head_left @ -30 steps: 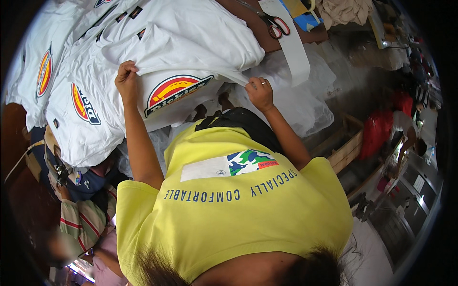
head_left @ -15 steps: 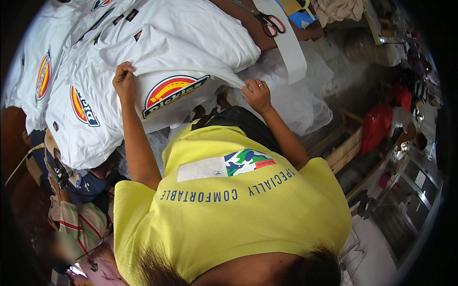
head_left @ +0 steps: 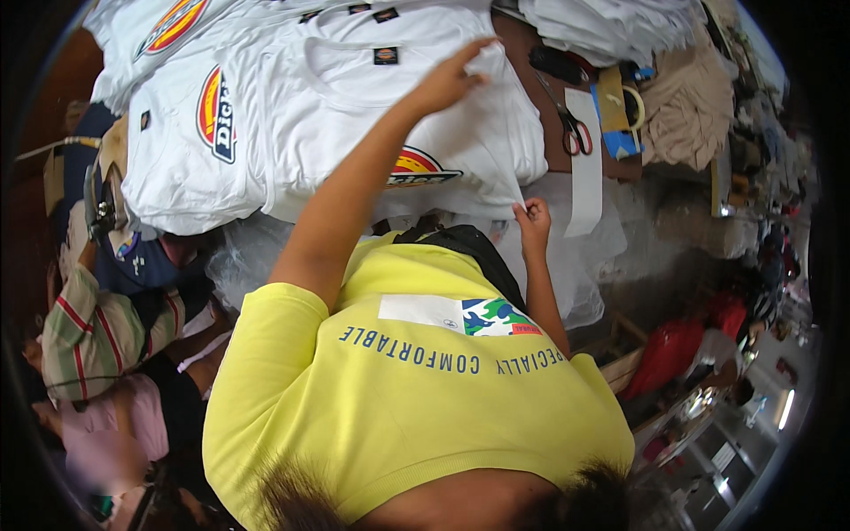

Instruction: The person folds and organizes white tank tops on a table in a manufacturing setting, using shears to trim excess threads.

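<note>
And now the left hand (head_left: 450, 81), its grip impossible to tell here, has been swung across the white T-shirt (head_left: 482, 133) atop the shirt pile (head_left: 181, 181) on the desk (head_left: 551, 142), its near right corner kept pinched by the right hand (head_left: 535, 221), the front judged better spread.

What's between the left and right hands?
In the head view, the white shirt spreads from the left hand to the right hand, which pinches its edge.

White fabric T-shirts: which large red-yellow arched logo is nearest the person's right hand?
The rightmost red-yellow arched logo, nearest the right hand; the other two lie farther left.
</note>
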The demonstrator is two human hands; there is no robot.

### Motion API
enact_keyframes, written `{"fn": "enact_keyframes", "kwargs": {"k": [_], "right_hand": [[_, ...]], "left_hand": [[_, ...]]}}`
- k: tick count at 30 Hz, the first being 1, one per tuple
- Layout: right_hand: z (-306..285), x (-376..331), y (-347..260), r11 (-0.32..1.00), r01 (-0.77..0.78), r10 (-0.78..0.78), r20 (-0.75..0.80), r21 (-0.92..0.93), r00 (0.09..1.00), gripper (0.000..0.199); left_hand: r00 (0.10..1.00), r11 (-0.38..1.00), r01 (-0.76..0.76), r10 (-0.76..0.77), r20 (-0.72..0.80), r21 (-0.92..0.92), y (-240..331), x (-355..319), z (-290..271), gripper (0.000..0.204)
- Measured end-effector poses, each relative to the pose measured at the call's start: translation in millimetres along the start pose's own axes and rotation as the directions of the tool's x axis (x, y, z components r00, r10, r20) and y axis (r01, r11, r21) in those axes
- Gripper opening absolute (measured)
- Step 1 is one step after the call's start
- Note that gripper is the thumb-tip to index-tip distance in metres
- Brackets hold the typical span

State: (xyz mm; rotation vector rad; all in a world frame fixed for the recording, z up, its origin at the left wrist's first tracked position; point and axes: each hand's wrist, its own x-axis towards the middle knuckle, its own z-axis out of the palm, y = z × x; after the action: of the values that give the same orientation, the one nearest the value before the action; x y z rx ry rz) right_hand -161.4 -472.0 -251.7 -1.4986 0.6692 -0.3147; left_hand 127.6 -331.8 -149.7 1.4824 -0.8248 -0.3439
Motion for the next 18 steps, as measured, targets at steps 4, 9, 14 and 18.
{"fn": "enact_keyframes", "kwargs": {"k": [4, 9, 14, 18], "right_hand": [[-2.8, 10.0, -12.0, 0.998, -0.050, 0.048, -0.061, -0.038, 0.997, 0.021], [2.1, 24.1, -28.8, 0.796, 0.298, -0.395, -0.080, -0.527, 0.915, 0.024], [85.9, 72.0, -88.5, 0.767, 0.533, -0.533, 0.109, -0.357, 0.839, 0.022], [223.1, 115.1, -153.0, 0.546, 0.789, -0.605, 0.520, -0.280, 0.603, 0.013]], "left_hand": [[0.997, 0.966, -0.064, 0.051, 0.057, 0.249, 27.6, -48.9, -14.6, 0.046], [0.715, 0.863, 0.311, 0.063, -0.697, 0.398, 21.9, -184.7, -67.6, 0.022], [0.386, 0.622, 0.683, 0.138, -0.912, 0.383, -13.7, -321.7, -119.4, 0.028], [0.337, 0.867, 0.380, -0.454, -0.825, -0.323, -31.6, -346.5, -127.4, 0.029]]}}
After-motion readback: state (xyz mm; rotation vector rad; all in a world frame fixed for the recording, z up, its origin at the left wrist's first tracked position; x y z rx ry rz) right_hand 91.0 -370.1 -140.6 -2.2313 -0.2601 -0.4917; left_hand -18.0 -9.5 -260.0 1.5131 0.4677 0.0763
